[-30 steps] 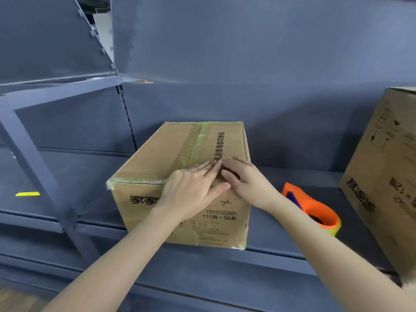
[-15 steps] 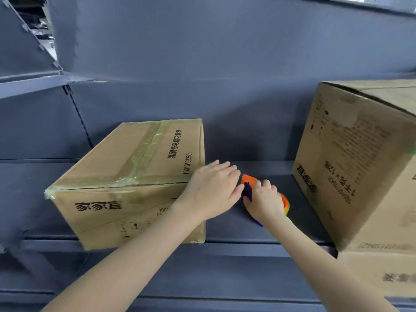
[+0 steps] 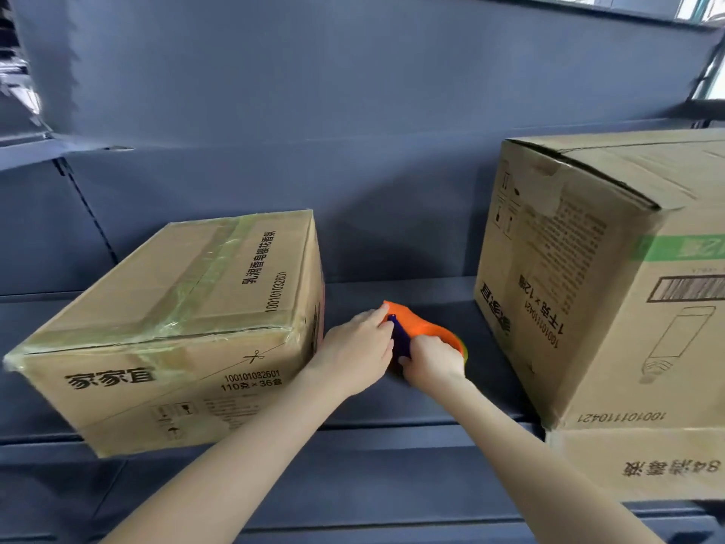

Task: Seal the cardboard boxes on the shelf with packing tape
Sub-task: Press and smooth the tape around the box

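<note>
shelf (image 3: 392,410): dark blue deck carrying the lot. the open strip between the two cartons is narrow, so a wide swing out of there could clip cardboard.
tall box (image 3: 588,292): on the right, with a lower box (image 3: 647,465) just beneath it. there's a dark gap under the top flap and no fresh tape that i can see, so this looks like the next one to seal. its near corner sits at the shelf's front edge, and a hard drag of tape across the top could slide or tip it.
taped box (image 3: 176,331): on the left, with green tape (image 3: 212,276) along the top seam and over the front edge. it looks done, but the tape is wrinkled at that edge and may lift.
left hand (image 3: 353,355): fingers together, fairly straight, tips touching the dispenser's orange nose. that's likely near the cutter, so a slip could nick a fingertip.
right hand (image 3: 433,363): curled round the dispenser's body, gripping it.
tape dispenser (image 3: 423,327): orange, on the shelf between the boxes, nearer the taped one. the tape end is hidden, and if it's stuck back on the roll, the start stalls.
</note>
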Demonstrator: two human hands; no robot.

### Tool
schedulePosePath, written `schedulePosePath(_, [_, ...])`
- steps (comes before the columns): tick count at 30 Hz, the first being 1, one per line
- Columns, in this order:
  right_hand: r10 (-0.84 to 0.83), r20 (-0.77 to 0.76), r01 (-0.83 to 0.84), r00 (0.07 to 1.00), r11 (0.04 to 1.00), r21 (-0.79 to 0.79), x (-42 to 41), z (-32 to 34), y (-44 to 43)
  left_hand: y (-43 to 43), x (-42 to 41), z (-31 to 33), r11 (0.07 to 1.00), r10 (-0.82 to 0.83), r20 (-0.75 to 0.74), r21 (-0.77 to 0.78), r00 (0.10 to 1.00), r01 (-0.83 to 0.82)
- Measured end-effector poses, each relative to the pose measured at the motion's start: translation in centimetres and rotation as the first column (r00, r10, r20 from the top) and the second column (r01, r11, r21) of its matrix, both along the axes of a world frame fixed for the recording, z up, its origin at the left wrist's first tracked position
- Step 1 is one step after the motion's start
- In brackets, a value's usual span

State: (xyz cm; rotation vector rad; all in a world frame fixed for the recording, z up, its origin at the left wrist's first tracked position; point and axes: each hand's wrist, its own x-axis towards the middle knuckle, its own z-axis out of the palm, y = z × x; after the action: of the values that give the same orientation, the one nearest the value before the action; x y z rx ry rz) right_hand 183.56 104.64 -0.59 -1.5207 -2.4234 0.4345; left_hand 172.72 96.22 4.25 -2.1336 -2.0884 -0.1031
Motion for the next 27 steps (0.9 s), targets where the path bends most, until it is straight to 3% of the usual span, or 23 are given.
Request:
schedulePosePath(2, [0.060,-0.138,-0.065,0.989,0.997,-0.037,1.5,1.6,0.5,-0.3,-0.6,1.3,0.993,-0.068,0.075,0.104,0.995,0.060])
schedulePosePath(4, [0.136,-0.337,-0.176,0.932,0.980,-0.091,3.1,4.3,1.1,-1.0,-1.0,3.4,0.947,-0.153,0.252,0.312,0.956,0.069])
schedulePosePath(6, [0.225,-0.601,-0.415,0.767,0.888,-0.198,4.8,7.5,1.0,-1.6,-1.4,6.0,0.883,-0.187,0.430,0.468,0.883,-0.041])
schedulePosePath(7, [0.235,-0.727,-0.563,0.645,0.790,-0.243,5.6,9.1,0.5,-1.9,-1.7,7.1,0.869,-0.166,0.546,0.474,0.821,-0.140])
schedulePosePath(8, [0.233,-0.805,-0.676,0.545,0.690,-0.257,6.2,10.5,-0.1,-2.1,-2.0,8.1,0.876,-0.133,0.697,0.415,0.705,-0.246])
schedulePosePath(10, [0.242,-0.858,-0.784,0.454,0.566,-0.255,6.6,12.7,-1.2,-2.6,-2.8,10.1,0.928,-0.095,0.955,0.187,0.281,-0.321])
schedulePosePath(11, [0.245,-0.865,-0.806,0.439,0.533,-0.258,6.5,13.4,-1.7,-2.8,-3.3,10.9,0.956,-0.068,0.995,0.088,0.078,-0.281])
schedulePosePath(13, [0.258,-0.860,-0.813,0.441,0.521,-0.261,5.6,14.4,-2.6,-4.2,-4.6,12.0,0.982,-0.015,0.991,-0.010,-0.130,-0.190])
schedulePosePath(17, [0.304,-0.855,-0.849,0.421,0.465,-0.252,3.0,15.7,-4.8,-7.6,-7.3,12.5,0.997,-0.033,0.978,0.017,-0.206,-0.079])
schedulePosePath(22, [0.327,-0.853,-0.884,0.407,0.377,-0.277,-0.8,16.8,-7.3,-12.1,-11.0,12.7,0.995,-0.033,0.962,0.005,-0.270,-0.102])
schedulePosePath(27, [0.375,-0.819,-0.889,0.433,0.328,-0.320,-4.9,16.8,-10.5,-16.8,-14.8,12.4,0.988,-0.046,0.979,0.015,-0.197,-0.153])
